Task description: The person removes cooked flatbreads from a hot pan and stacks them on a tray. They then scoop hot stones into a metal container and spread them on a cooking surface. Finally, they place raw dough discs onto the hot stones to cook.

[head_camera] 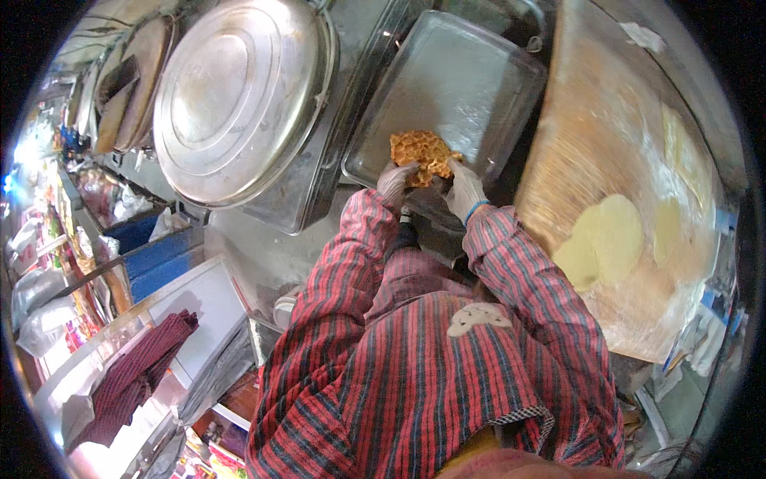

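Between my two gloved hands is a golden-brown baked flatbread (422,152) with a bumpy, cracked-looking surface. My left hand (397,181) grips its lower left edge, and my right hand (465,184) grips its lower right edge. White gloves cover both hands, and a blue band circles the right wrist. The bread is over the near end of a clear rectangular tray (455,78) with a shiny bottom. Whether the bread touches the tray, I cannot tell. My fingertips are partly hidden by the bread.
A large round metal lid (233,96) lies left of the tray. To the right, a floured wooden board (574,143) bears flat pale dough pieces (616,239). A blue bin (158,263) and a dark red cloth (140,371) are at the left.
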A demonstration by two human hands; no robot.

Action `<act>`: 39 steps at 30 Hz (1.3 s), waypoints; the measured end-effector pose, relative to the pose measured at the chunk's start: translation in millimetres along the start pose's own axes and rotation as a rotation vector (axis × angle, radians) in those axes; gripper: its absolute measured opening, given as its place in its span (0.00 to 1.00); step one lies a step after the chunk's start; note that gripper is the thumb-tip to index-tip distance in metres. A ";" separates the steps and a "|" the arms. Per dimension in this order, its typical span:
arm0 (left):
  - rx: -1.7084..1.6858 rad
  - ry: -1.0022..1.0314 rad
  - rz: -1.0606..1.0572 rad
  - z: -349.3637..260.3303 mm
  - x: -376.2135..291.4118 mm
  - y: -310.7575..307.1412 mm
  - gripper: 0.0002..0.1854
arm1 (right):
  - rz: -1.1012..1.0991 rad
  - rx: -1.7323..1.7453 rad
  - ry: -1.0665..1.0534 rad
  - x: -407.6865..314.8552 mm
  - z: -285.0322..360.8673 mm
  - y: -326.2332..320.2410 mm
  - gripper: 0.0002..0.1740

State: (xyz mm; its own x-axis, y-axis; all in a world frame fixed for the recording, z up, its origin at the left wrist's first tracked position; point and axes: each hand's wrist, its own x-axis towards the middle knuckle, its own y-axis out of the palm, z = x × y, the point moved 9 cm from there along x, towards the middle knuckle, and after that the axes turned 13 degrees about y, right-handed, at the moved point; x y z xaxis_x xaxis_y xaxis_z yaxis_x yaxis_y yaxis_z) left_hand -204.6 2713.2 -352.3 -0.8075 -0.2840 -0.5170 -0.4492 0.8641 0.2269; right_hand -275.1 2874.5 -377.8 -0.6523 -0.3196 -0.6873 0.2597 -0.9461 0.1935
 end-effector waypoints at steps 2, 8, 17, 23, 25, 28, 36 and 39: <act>-0.019 -0.132 0.002 37.6 33.6 -29.1 0.19 | -0.060 0.082 0.210 42.4 -34.6 -8.3 0.14; 0.063 -0.269 0.207 109.0 112.2 -51.9 0.26 | -0.185 -0.998 -0.077 89.7 -8.5 -0.9 0.16; 0.349 -0.340 0.139 28.5 43.9 -53.2 0.45 | -0.390 -1.297 -0.099 11.0 21.6 9.0 0.25; 0.183 -0.125 -0.161 -53.2 -101.6 -103.9 0.37 | -0.088 0.421 0.290 10.1 -5.5 47.0 0.37; 0.309 -0.183 -0.294 -51.4 -166.6 -148.9 0.39 | 0.032 0.408 0.301 -0.5 7.6 66.0 0.31; 0.231 -0.264 -0.545 -32.2 -260.4 -208.8 0.38 | -0.005 0.068 0.077 -39.8 52.1 70.5 0.24; -0.002 -0.053 -0.671 -22.6 -332.4 -291.5 0.38 | 0.068 -0.111 0.219 -155.3 26.4 114.8 0.30; -0.272 -0.017 -0.705 -11.7 -338.3 -328.3 0.29 | 0.004 -0.205 0.233 -160.2 1.2 158.9 0.31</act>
State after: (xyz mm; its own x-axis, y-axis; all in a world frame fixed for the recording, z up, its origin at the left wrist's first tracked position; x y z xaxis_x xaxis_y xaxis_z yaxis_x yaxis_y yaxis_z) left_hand 211.6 2520.8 -242.2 -0.2886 -0.7234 -0.6272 -0.9375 0.3464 0.0319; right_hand -130.2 2775.3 -236.2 -0.4763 -0.2806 -0.8333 0.4158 -0.9069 0.0678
